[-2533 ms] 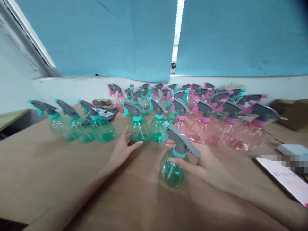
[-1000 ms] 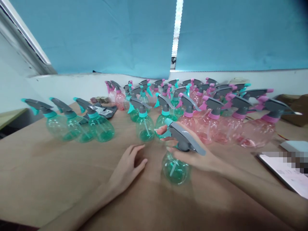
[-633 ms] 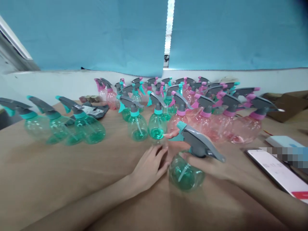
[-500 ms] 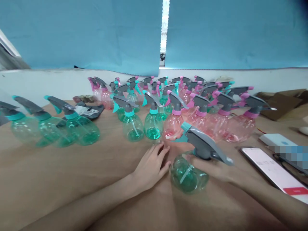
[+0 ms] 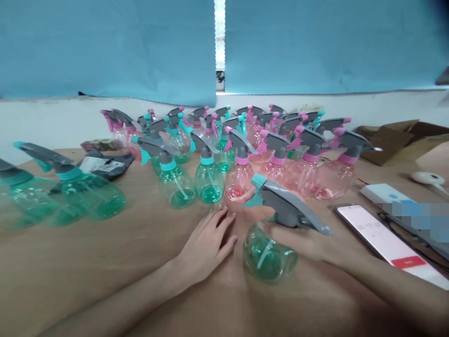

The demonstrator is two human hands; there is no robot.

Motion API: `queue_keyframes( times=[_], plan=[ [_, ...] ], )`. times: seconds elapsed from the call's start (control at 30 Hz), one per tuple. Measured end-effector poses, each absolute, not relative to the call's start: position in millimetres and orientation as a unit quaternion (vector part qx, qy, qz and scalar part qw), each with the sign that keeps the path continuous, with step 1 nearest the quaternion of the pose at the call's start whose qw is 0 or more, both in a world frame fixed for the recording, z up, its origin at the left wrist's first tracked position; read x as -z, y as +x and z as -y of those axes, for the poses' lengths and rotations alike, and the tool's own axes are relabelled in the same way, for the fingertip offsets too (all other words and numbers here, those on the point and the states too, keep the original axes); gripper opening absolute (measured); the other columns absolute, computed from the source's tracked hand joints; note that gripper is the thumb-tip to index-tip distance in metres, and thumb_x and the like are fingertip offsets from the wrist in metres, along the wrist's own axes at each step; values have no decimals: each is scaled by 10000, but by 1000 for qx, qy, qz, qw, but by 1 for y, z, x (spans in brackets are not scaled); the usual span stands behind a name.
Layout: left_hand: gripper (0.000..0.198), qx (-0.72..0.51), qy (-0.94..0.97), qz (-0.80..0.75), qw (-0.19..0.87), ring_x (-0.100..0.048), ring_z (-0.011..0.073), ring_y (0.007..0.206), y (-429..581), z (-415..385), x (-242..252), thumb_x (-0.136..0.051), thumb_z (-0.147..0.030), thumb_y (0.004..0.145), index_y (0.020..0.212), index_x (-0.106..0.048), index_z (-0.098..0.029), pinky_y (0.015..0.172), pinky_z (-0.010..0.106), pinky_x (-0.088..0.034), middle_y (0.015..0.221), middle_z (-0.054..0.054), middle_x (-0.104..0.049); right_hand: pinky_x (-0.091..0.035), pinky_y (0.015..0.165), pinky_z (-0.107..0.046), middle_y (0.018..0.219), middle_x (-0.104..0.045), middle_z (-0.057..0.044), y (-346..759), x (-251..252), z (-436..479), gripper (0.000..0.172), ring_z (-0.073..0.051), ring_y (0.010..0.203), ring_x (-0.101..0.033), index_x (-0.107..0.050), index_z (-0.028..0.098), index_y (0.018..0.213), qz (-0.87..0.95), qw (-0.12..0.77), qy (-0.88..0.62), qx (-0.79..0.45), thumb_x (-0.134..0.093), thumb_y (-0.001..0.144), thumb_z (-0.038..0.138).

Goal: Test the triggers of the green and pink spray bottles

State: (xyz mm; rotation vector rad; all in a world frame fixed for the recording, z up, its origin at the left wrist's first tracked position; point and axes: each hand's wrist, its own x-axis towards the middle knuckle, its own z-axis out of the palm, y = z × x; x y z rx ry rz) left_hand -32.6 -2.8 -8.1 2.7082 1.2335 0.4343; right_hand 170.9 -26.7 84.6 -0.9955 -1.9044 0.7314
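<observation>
My right hand (image 5: 303, 241) is closed round the neck of a spray bottle (image 5: 266, 262) with a clear green body, grey head and turquoise nozzle. The bottle tilts slightly, and its head partly covers my fingers. I cannot tell whether its base touches the table. To the left of it, my left hand (image 5: 205, 245) lies palm down on the brown table (image 5: 150, 248), fingers stretched out, holding nothing. Just beyond my fingertips stand a green spray bottle (image 5: 209, 185) and a pink spray bottle (image 5: 236, 180), the front of a group of several upright ones.
More green spray bottles (image 5: 93, 194) stand at the left. Behind them lies a dark plastic packet (image 5: 105, 164). At the right are a phone (image 5: 384, 241) with a lit screen, a white box (image 5: 387, 193), a black cable and an opened cardboard box (image 5: 389, 140). Blue cloth (image 5: 140, 47) hangs behind.
The view has turned a little to the right, so most things sit further left in the picture. My right hand keeps hold of the green spray bottle, and my left hand stays flat.
</observation>
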Motion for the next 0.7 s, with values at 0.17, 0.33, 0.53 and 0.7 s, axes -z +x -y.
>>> queue_keyframes(
  times=[0.17,0.33,0.53,0.7],
  plan=[
    [320,-151,901,-400,75,-424,308,1279,-32,2,5,-465,-309,944,1226,-538,-176,1039,505,-371,1355,127,-495,-538,536,-259,699,-656,26,168,-74,22,316,-164,670,-658,-656,289,904,765,431,-379,-290,-525,695,92],
    [336,-133,905,-399,70,-425,310,1275,-31,2,2,-481,-280,939,1251,-532,-168,1043,501,-368,1343,130,-504,-584,732,-272,1090,-697,-23,163,-61,18,368,-168,913,-694,-589,254,1076,728,487,-337,-345,-590,740,105],
    [370,-144,905,-395,68,-424,304,1276,-32,3,6,-478,-296,940,1292,-503,-185,1045,505,-361,1367,119,-488,-576,842,-314,1251,-628,-36,165,-55,17,489,-181,1034,-661,-504,284,1220,746,475,-310,-349,-593,778,98],
    [396,-146,904,-396,75,-406,299,1290,-32,3,6,-469,-298,946,1329,-471,-194,1053,504,-351,1391,110,-470,-551,907,-316,1274,-599,-1,168,-53,16,537,-174,1078,-635,-453,324,1241,768,464,-287,-336,-558,781,68]
  ],
)
